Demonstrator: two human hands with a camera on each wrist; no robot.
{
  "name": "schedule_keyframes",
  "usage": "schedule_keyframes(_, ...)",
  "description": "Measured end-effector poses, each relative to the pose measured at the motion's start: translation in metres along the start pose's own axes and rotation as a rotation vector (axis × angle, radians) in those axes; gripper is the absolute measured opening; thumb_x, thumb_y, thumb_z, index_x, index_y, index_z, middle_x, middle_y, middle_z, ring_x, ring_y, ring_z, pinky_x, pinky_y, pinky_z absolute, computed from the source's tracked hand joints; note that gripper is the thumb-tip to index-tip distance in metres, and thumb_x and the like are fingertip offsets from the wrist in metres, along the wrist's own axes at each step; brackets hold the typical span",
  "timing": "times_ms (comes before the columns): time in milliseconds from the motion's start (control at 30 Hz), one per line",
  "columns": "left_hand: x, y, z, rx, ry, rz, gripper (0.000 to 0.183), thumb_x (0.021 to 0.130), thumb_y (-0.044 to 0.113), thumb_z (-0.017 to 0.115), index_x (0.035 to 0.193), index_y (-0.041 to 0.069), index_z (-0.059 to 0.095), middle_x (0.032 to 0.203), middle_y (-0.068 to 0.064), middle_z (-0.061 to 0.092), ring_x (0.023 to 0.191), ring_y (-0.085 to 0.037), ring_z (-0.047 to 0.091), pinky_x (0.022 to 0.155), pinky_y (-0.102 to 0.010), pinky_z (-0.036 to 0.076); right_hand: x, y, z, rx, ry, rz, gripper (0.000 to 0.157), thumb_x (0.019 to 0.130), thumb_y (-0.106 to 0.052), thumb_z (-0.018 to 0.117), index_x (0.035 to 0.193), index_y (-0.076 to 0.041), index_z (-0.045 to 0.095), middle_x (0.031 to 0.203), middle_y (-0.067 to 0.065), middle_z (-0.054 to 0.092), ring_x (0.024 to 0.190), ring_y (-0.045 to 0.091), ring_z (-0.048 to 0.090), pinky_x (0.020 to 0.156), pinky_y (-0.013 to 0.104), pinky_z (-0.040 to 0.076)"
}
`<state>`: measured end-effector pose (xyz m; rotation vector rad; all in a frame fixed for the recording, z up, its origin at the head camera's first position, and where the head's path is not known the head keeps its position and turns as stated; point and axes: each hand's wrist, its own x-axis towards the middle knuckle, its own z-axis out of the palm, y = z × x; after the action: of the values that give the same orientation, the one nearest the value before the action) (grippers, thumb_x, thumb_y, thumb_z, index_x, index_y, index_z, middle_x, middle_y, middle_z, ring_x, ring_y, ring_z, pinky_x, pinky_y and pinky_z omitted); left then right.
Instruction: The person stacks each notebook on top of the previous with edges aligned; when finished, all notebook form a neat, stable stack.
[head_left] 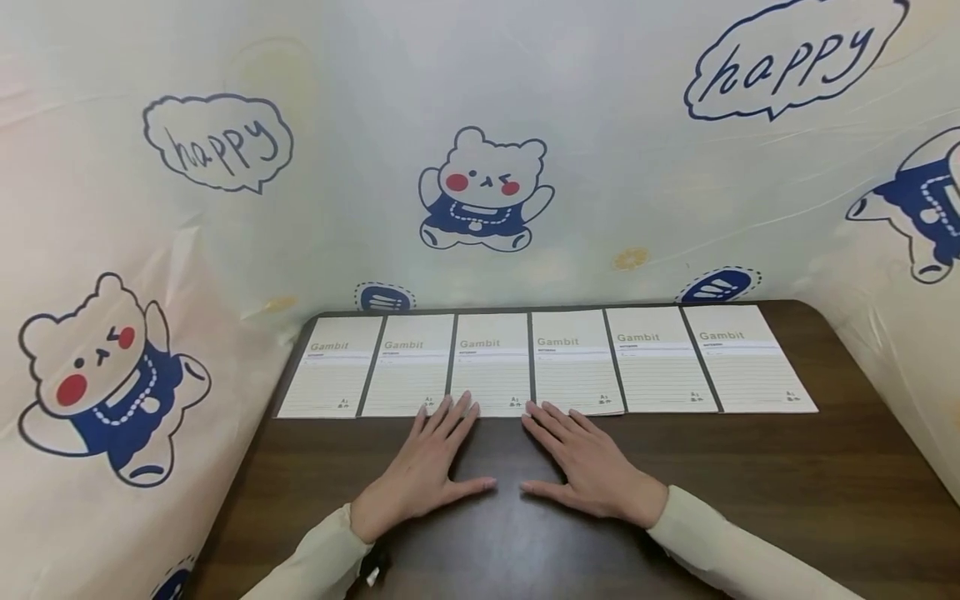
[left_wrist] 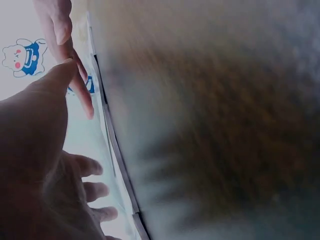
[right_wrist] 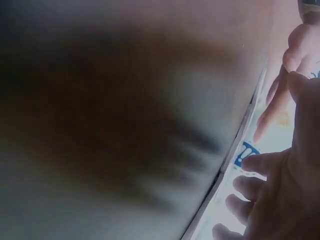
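Several white notebooks printed "Gambit" lie side by side in a row along the table's far edge, among them one left of centre (head_left: 491,375) and one right of centre (head_left: 573,375). My left hand (head_left: 420,471) is spread, palm down, its fingertips overlapping the lower edge of the left-of-centre notebooks in the head view. My right hand (head_left: 596,471) mirrors it, fingertips at the bottom edge of the right-of-centre notebook. Both thumbs point inward with a gap between them. In the wrist views, straight fingers (left_wrist: 95,190) of the left and fingers (right_wrist: 245,195) of the right hold nothing.
The dark brown wooden table (head_left: 787,475) has rounded far corners. Behind it and at both sides hangs a pale curtain (head_left: 600,183) printed with bears and "happy" bubbles. A small dark thing (head_left: 375,567) shows beside the left sleeve (head_left: 322,554).
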<state>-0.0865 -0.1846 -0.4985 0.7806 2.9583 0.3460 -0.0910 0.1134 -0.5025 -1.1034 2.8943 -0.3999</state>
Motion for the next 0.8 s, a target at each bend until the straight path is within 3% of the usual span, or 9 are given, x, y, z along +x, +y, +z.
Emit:
schedule_keyframes(367,0.006,-0.003,0.000,-0.027,-0.084,0.014,0.104,0.093,0.081,0.050,0.167,0.014,0.024,0.176,-0.008,0.018,0.162,-0.032,0.024,0.128,-0.062,0.025,0.021,0.001,0.000,0.001,-0.061,-0.063,0.088,0.102,-0.071,0.044,0.163,-0.009,0.034,0.172,0.008,0.032,0.159,0.027,0.033,0.126,0.053,0.033)
schedule_keyframes(800,0.006,0.001,0.003,-0.049,-0.094,0.008,0.108,0.091,0.082,0.052,0.166,0.010,0.024,0.176,-0.011,0.019,0.163,-0.034,0.020,0.130,-0.054,0.025,0.024,-0.001,0.000,0.061,-0.110,-0.038,0.087,0.103,-0.069,0.044,0.164,-0.007,0.032,0.173,0.009,0.029,0.160,0.026,0.030,0.128,0.049,0.031)
